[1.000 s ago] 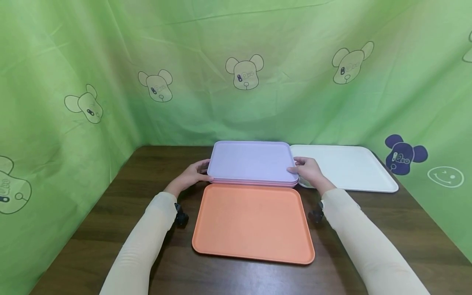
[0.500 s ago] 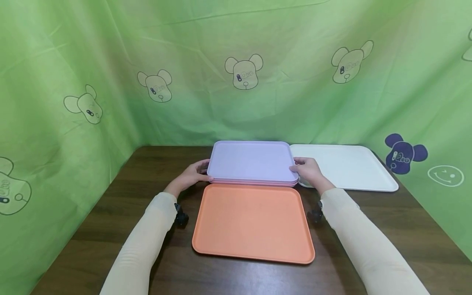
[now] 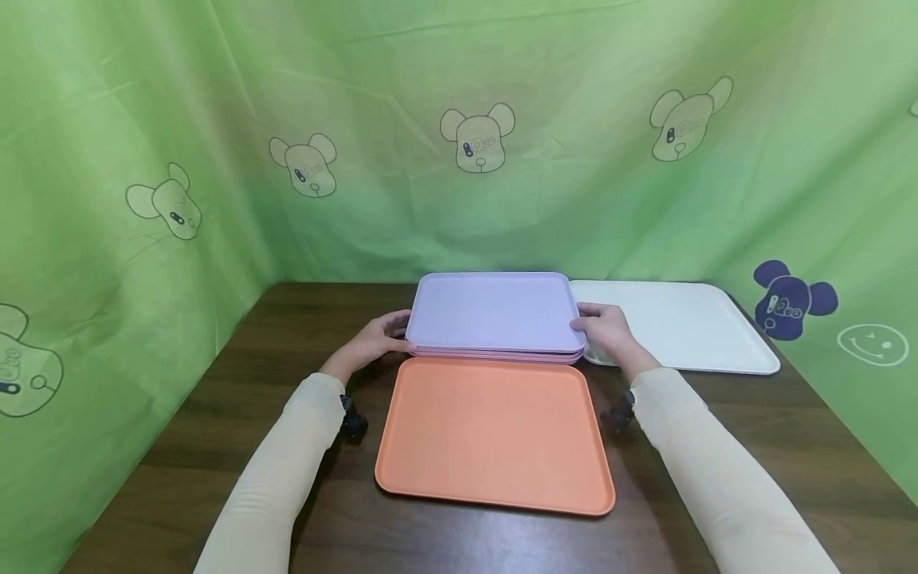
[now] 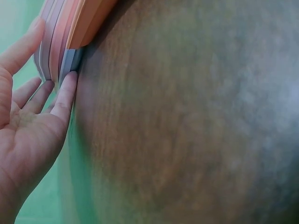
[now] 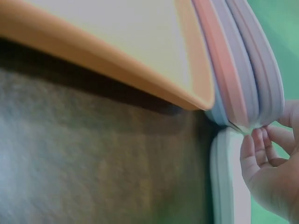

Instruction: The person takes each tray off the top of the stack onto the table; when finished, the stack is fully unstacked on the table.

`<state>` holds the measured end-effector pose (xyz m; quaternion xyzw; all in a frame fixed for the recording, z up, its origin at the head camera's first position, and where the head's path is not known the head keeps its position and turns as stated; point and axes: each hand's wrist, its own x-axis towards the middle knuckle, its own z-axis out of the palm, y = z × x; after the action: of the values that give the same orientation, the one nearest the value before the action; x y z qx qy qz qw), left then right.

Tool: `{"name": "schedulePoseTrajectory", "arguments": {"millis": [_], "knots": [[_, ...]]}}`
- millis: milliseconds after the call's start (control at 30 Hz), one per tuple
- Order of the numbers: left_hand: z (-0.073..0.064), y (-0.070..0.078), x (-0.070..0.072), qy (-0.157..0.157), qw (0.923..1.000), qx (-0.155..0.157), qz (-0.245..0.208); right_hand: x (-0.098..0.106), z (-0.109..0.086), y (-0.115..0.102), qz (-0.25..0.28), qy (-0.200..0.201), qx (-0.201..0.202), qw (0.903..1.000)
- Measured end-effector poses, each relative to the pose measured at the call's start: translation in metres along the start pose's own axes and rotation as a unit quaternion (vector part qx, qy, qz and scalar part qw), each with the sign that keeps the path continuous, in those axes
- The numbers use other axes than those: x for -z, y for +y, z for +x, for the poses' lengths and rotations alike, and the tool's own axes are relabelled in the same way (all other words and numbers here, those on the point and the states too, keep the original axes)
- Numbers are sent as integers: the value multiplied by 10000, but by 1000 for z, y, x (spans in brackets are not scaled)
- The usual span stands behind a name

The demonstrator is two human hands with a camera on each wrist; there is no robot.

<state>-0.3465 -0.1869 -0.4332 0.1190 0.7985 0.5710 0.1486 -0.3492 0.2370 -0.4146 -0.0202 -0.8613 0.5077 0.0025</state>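
A light purple tray [image 3: 495, 311] tops a stack at the back middle of the table. Beneath it, the right wrist view shows another purple tray [image 5: 240, 56], a pink tray [image 5: 226, 65] and a blue tray [image 5: 216, 114]. My left hand [image 3: 369, 341] touches the stack's left side, thumb and fingers fairly straight against the tray edges. At the right edge, my right hand [image 3: 606, 328] pinches the top purple tray, thumb on its upper face. In the right wrist view a narrow gap separates that tray from the one below.
An orange tray [image 3: 495, 434] lies directly in front of the stack. White trays [image 3: 688, 327], layered in the right wrist view, sit at the back right. A patterned green curtain [image 3: 387, 199] hangs behind the brown wooden table [image 3: 201, 430].
My right hand has moved slightly right and its thumb has slid towards the tray's edge. The top purple tray's right side has risen a little. My left hand stays in place.
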Motion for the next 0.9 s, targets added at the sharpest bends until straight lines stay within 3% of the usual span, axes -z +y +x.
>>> {"name": "schedulePoseTrajectory", "arguments": {"millis": [233, 600, 733, 900], "knots": [[0, 0, 0, -54, 10000, -7, -67, 12, -1, 1, 110, -46, -25, 9999], [1, 0, 0, -95, 9999, -48, -121, 23, -4, 3, 600, -425, -468, 9962], [1, 0, 0, -56, 10000, -25, -52, 25, -4, 4, 705, -258, -520, 9958], [0, 0, 0, -18, 10000, -2, -10, 25, -5, 8, 786, 377, -502, 9949]]}}
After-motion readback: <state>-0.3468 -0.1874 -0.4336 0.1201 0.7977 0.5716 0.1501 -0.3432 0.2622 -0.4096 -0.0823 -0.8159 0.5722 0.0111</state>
